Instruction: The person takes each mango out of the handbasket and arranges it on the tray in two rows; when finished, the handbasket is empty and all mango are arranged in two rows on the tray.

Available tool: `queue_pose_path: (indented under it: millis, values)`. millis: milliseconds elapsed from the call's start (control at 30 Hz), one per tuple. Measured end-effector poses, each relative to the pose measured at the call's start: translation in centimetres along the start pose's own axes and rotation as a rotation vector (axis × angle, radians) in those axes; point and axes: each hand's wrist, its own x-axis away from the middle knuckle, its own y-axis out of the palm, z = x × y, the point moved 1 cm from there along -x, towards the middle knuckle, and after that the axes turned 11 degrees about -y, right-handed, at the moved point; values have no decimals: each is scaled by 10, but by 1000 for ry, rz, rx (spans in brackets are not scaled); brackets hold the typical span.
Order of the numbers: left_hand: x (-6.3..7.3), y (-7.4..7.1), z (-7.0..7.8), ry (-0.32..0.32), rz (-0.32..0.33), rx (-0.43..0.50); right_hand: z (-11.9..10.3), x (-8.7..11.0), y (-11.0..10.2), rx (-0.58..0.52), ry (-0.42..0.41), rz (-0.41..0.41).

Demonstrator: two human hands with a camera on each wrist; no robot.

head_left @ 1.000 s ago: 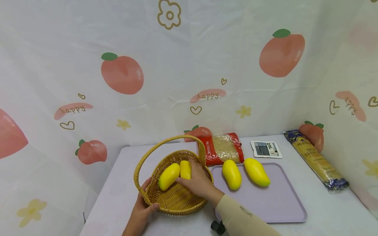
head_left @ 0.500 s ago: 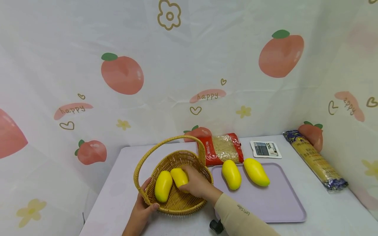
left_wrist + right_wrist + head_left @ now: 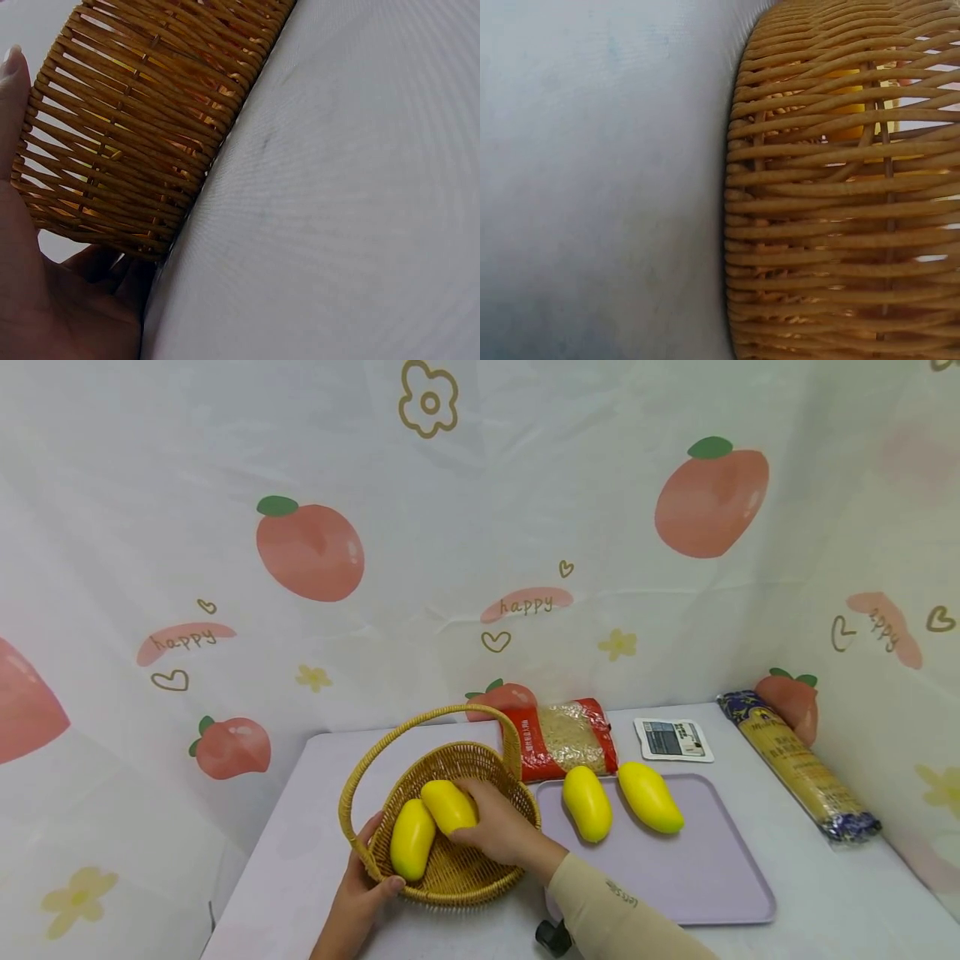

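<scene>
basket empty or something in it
Not empty: one mango lies inside the basket, and the right hand holds a second mango there.

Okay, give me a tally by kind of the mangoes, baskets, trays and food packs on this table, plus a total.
Mangoes: 4
Basket: 1
Tray: 1
Packs: 3
Total: 9

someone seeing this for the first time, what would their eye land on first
Probably the bright yellow mangoes: one held by the right hand, another beside it in the wicker basket, and two more on the lilac tray to the right. Next might come the basket's arched handle, then the large printed peaches on the white backdrop behind.
</scene>
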Motion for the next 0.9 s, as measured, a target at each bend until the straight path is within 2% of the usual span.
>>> queue_pose_path:
  millis: [333,600,733,900]
  values:
    - [-1,0,1,-28,0,-4,-6,8,-7,-77,-101,-9]
    - [-1,1,1,-45,14,-22,-16,23,-20,-93,-199,30]
    - [-1,1,3,-54,18,-12,-20,33,-30,-102,-212,50]
    - [-1,1,3,-55,13,2,-27,47,-41,-127,-189,66]
